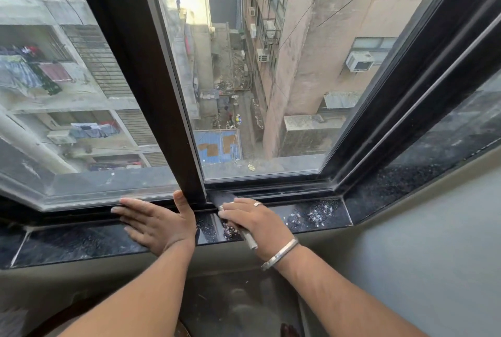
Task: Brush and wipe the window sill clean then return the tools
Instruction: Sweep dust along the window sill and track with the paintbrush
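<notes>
right hand [254,224] fingers curled tight round a brush [235,216], knuckles up, ring on one finger, metal bangle [279,254] at the wrist. brush handle end sticks out below the palm toward the camera, pale grey; dark bristle head pokes out past the fingertips into the window track [271,192], right at the foot of the dark sash frame [151,87]. left hand [156,224] flat and spread, grasping nothing, palm down on the window sill [67,241], fingers pointing left along the lower track edge, thumb raised and touching the base of the sash frame. the two hands sit close together, apart, a strip of sill between them. sill is dark speckled stone, glossy, dusty. white debris specks [311,214] lie on the sill right of the right hand, a smaller patch just under that hand's fingers. sill bends away at an angle on the far right and far left. glass panes both sides of the sash frame, buildings and an alley seen far below through them. both forearms bare, coming in from the bottom edge. no cloth seen.
</notes>
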A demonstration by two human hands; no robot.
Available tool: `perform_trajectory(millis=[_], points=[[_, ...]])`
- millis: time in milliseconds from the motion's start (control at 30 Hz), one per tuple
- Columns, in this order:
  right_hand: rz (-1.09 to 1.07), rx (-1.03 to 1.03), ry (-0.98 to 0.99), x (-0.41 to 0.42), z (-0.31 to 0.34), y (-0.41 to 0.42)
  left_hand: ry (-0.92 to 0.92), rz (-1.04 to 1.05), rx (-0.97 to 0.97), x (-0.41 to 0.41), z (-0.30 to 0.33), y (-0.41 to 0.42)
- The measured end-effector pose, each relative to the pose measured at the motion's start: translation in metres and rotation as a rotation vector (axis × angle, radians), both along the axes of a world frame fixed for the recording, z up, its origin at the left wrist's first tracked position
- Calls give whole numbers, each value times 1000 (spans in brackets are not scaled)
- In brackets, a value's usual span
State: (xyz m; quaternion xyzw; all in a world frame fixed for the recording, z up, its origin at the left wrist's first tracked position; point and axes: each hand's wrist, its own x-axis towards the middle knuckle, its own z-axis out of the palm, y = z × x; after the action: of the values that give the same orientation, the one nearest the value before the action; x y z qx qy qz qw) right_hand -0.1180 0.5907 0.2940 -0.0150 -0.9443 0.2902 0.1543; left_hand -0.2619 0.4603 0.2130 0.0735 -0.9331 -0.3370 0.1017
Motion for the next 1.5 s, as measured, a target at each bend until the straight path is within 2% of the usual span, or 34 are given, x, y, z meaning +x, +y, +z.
perform_trajectory(millis=[267,367,433,567,733,800,933,1067,1167,1500], points=[[-398,-51,-48,72,4,90,-5,8,-10,0,0,1],[-561,-48,-106,85,8,106,-3,11,-15,0,0,1],[-597,-20,-156,84,11,109,-2,16,-17,-1,0,1],[-634,122,-277,78,22,111,9,9,-20,0,0,0],[-672,420,-443,74,40,87,4,5,-14,0,0,0],[-673,484,-346,81,43,76,9,4,-12,0,0,0],[-697,505,-4,102,46,63,10,14,-8,0,-2,1],[-685,440,-113,106,37,64,17,9,-1,0,-1,1],[-675,467,-35,109,32,67,30,8,-1,-1,-3,1],[-628,322,-60,104,16,60,23,13,7,-1,-4,0]])
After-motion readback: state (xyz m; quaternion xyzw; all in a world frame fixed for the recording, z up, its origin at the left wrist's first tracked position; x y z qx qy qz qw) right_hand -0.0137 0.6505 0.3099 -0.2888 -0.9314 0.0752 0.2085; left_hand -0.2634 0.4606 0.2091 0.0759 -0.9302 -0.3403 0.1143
